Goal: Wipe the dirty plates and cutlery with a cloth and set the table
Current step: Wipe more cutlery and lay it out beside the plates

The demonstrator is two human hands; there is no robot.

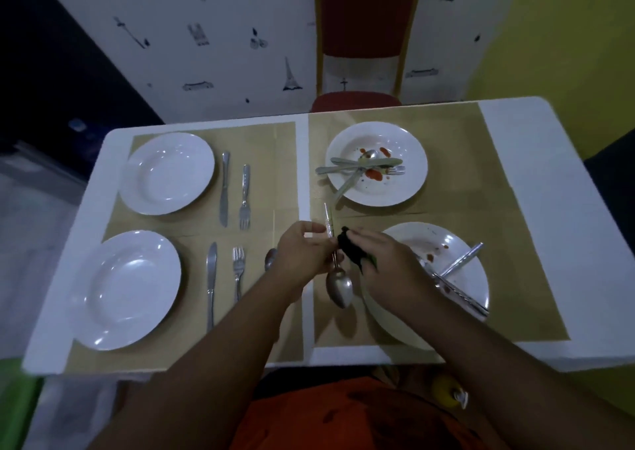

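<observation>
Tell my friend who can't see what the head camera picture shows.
Over a white table, a person's left hand holds a spoon while the right hand presses a dark cloth to its handle. Two clean plates with knives and forks sit on the left; two sauce-stained plates holding cutlery wait on the right.

My left hand [302, 250] pinches the spoon [339, 288] by its handle above the table [536, 174], bowl toward me, while my right hand [388, 264] presses a dark cloth [350, 248] against the handle. Under my right wrist sits a smeared plate [476, 277] with cutlery [462, 260] lying across it.
</observation>
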